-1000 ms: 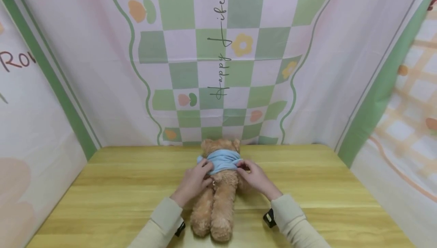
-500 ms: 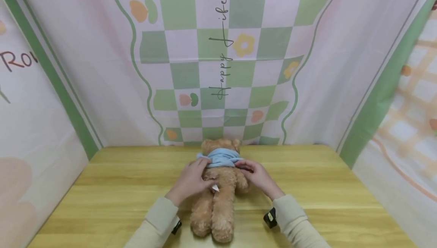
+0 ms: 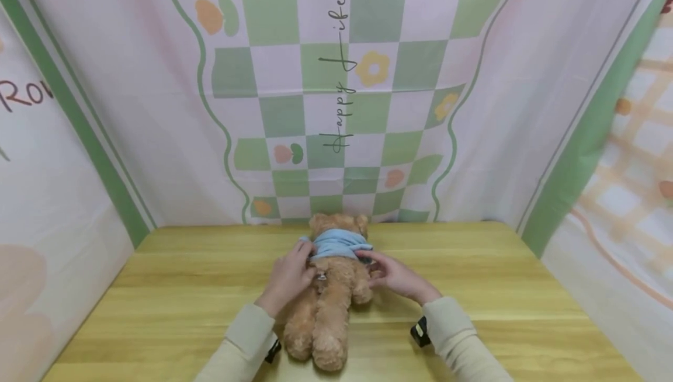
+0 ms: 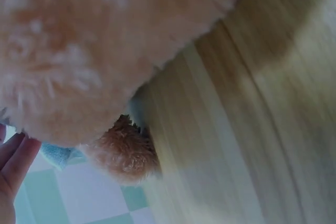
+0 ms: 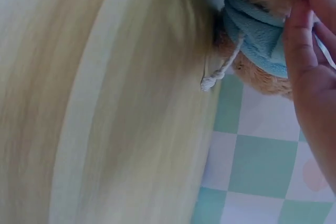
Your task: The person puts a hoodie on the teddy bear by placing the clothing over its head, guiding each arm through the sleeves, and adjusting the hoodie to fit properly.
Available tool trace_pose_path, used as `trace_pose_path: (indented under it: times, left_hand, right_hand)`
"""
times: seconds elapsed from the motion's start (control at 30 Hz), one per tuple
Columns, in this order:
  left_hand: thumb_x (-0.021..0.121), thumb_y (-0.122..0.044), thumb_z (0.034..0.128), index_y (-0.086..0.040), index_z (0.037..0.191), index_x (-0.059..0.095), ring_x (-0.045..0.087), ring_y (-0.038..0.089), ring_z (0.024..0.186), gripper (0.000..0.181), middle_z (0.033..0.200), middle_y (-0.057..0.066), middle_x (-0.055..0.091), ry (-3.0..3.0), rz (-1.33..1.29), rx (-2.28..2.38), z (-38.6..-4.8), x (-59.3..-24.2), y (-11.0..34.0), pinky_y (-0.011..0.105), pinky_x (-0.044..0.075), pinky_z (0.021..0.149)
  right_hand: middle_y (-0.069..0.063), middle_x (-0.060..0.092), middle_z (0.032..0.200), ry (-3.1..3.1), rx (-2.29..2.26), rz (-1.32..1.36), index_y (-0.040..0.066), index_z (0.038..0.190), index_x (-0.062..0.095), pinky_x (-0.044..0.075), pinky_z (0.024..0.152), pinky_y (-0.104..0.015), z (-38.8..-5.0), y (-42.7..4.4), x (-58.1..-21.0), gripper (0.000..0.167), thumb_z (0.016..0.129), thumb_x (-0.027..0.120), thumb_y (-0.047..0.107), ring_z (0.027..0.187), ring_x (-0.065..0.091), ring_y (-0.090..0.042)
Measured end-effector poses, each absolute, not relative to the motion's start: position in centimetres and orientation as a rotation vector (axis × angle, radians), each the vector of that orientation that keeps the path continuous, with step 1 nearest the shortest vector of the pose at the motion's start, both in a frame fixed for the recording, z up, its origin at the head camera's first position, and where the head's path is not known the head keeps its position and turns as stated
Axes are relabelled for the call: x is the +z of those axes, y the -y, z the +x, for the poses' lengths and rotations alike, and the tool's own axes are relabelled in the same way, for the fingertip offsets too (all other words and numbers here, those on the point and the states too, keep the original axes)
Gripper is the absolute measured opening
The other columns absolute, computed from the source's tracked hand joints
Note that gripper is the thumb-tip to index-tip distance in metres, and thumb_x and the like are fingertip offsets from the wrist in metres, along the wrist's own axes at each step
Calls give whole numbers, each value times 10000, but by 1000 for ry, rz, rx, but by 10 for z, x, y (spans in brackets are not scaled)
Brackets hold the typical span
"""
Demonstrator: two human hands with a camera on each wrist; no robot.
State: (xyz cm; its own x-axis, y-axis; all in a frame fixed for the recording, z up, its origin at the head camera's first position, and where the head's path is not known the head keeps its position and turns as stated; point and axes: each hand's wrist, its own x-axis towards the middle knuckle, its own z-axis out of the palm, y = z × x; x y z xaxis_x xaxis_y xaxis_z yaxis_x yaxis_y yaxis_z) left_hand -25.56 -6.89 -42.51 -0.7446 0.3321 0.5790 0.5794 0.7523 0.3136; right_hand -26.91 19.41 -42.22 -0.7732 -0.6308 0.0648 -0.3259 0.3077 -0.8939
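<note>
Teddy bear [image 3: 332,300] lying lengthwise, blue garment [image 3: 339,243] bunching round its upper body

The fingers of the left hand [image 3: 286,275] are reaching the garment's edge on one side, the thumb standing apart from them beside a small white tag [image 3: 322,277]. The fingers of the right hand [image 3: 398,278] are touching the opposite edge, the thumb resting near the bear's arm [image 3: 361,290]. Whether either hand is pinching cloth or fur, I cannot tell. In the right wrist view, fingertips are touching fur close to the blue cloth, and a knotted white cord [image 5: 226,69] is trailing from the garment.

The bear is lying between the hands on a wooden surface [image 3: 168,300], its legs pointing toward the person and its head toward the backdrop [image 3: 323,20]. Pale sleeves [image 3: 457,335] are covering the forearms, with a black device [image 3: 420,332] showing at each wrist. Beyond the surface, the backdrop is rising in green and white checks, carrying the words "Happy Life" sideways
</note>
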Motion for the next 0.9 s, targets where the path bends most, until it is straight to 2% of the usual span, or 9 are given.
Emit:
trace_pose_path:
  times: [0.1,0.2,0.33,0.47,0.7,0.9]
  left_hand:
    - [712,-39,784,-120,933,552,447,70,573,233,838,-5,538,2440,-685,-658,-256,-426,68,183,315,461]
    - [715,-23,765,-125,918,547,442,63,571,249,825,-12,529,2418,-684,-633,-256,-427,67,178,315,461]
    - [716,-19,752,-123,921,548,416,51,555,260,834,-7,534,2395,-680,-628,-256,-430,63,163,313,454]
    - [692,-30,779,-116,939,542,357,41,536,236,856,15,534,2401,-701,-655,-255,-431,60,157,285,436]
    - [692,-13,785,-118,936,544,338,38,546,237,872,20,528,2432,-640,-738,-254,-431,61,166,271,444]
    - [691,-46,754,-123,949,557,441,67,570,249,900,18,586,2477,-547,-770,-254,-429,61,192,364,478]
  right_hand:
    - [-331,385,1365,-2373,-1398,-894,-92,1378,395,539,811,-246,-269,-192,-423,613,830,657,-13,1004,545,-203]
    - [-310,446,1324,-2473,-1335,-929,-99,1281,482,536,891,-381,-269,-190,-424,520,822,691,25,1053,569,-310]
    - [-256,494,1315,-2582,-1237,-911,-44,1236,507,446,996,-524,-269,-186,-425,542,799,758,154,1211,501,-427]
    - [-190,522,1306,-2662,-1167,-884,16,1216,508,437,1011,-453,-271,-185,-427,565,775,790,229,1245,489,-391]
    - [-209,521,1301,-2555,-1285,-882,7,1228,507,437,1002,-325,-272,-188,-428,502,820,740,182,1250,479,-415]
    - [-191,563,1252,-2614,-1264,-916,19,1186,548,451,971,-266,-276,-186,-430,418,823,717,138,1196,522,-346]
